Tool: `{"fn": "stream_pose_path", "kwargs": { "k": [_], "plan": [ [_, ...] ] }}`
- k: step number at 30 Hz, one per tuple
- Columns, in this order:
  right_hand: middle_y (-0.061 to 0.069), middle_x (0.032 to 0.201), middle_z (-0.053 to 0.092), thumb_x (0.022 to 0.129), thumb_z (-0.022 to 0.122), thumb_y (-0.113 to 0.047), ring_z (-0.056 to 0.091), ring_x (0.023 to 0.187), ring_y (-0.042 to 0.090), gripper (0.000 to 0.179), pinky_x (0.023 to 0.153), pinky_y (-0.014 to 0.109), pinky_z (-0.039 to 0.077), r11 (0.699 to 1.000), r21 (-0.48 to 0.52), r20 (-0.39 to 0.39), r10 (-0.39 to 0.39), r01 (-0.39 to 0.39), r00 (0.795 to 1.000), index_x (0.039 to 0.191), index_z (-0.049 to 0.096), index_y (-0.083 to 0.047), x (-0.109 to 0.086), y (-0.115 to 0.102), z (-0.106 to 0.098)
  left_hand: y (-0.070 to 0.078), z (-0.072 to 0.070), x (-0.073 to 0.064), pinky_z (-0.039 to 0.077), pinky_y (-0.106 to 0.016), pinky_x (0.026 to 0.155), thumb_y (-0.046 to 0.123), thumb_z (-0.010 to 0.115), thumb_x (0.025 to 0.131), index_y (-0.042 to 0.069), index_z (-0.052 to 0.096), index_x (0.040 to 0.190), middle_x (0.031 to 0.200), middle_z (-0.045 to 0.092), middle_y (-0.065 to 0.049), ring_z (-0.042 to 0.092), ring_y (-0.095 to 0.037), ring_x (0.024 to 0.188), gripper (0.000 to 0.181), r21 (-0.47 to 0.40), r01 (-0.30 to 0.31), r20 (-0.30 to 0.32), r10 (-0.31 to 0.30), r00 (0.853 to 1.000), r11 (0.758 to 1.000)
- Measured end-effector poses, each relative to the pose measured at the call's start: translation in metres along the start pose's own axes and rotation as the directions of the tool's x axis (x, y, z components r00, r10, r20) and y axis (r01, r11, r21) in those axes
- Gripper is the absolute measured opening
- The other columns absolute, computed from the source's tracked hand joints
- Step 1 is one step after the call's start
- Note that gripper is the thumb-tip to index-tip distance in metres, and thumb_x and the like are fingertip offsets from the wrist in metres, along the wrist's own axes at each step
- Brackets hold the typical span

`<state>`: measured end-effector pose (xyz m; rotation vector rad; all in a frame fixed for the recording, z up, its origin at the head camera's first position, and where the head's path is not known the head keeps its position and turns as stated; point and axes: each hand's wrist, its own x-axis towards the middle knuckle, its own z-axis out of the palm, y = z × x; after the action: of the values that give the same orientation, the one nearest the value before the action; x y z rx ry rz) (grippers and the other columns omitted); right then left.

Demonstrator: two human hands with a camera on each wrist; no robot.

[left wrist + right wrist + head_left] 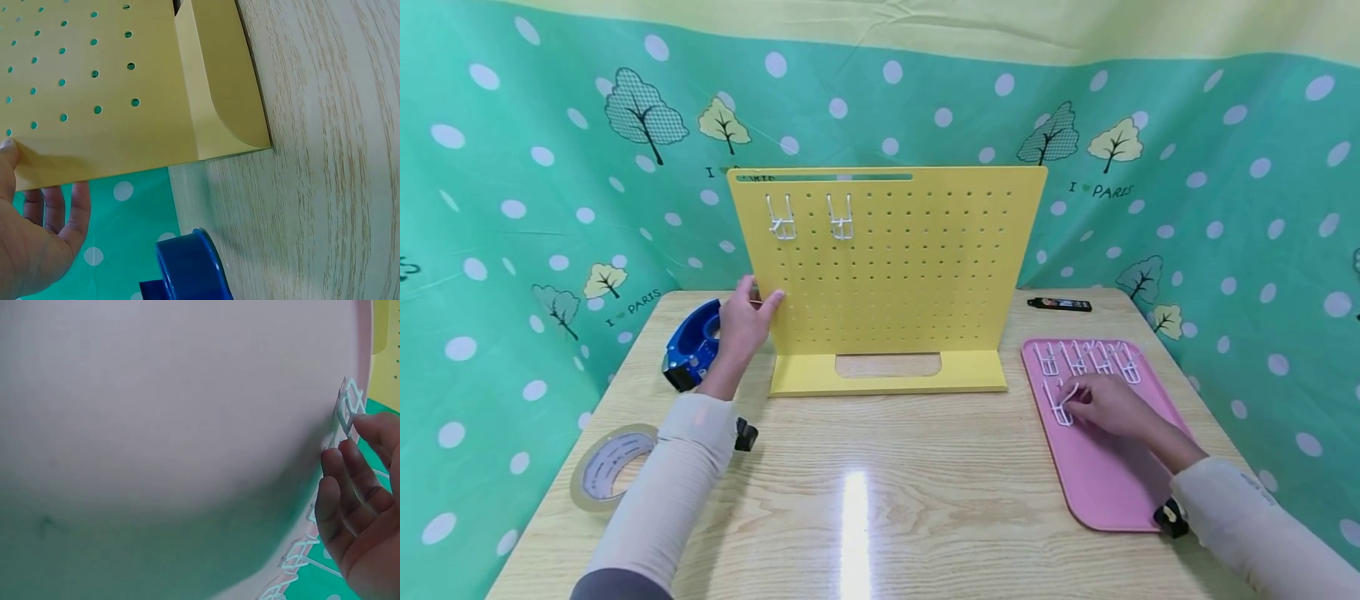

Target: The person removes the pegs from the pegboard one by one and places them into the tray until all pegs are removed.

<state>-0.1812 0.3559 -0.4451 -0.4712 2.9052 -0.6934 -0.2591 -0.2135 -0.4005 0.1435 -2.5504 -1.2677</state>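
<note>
Right of the pegboard (883, 288), the right grip (1105, 406) is pinching a wire hook (1058, 407), likely light, stiff, best held mid-frame; the left grip (745, 323) is holding the pegboard's edge.
</note>
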Motion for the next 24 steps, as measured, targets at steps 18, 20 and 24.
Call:
{"fn": "stream_pose_path", "kwargs": {
  "k": [18,20,24],
  "plan": [
    [0.008,0.095,0.073,0.091,0.067,-0.005,0.066,0.083,0.020,0.020,0.068,0.033,0.056,0.998,-0.066,-0.008,0.014,-0.015,1.000,0.110,0.075,-0.008,0.009,-0.007,-0.033,-0.003,0.000,0.001,0.056,-0.041,0.080,0.047,0.056,0.103,0.010,0.052,0.132,0.115,0.067,-0.020,0.066,-0.034,0.101,0.048,-0.006,0.001,0.005,-0.001,1.000,1.000],
    [0.009,0.096,0.073,0.093,0.067,-0.007,0.066,0.085,0.021,0.021,0.070,0.034,0.056,0.996,-0.081,-0.026,0.022,-0.024,0.999,0.113,0.074,-0.007,0.013,-0.010,-0.039,-0.003,0.000,0.001,0.056,-0.042,0.080,0.048,0.056,0.103,0.010,0.052,0.132,0.114,0.067,-0.020,0.065,-0.034,0.101,0.048,-0.005,-0.003,0.004,0.003,1.000,1.000],
    [0.010,0.097,0.073,0.096,0.067,-0.011,0.067,0.086,0.024,0.024,0.068,0.032,0.055,0.995,-0.087,-0.050,0.039,-0.043,0.998,0.118,0.072,-0.005,0.019,-0.019,-0.053,-0.003,0.001,0.001,0.056,-0.040,0.079,0.047,0.056,0.103,0.010,0.052,0.132,0.114,0.067,-0.020,0.065,-0.033,0.100,0.047,-0.002,-0.003,0.000,0.003,1.000,1.000]
  ]
}}
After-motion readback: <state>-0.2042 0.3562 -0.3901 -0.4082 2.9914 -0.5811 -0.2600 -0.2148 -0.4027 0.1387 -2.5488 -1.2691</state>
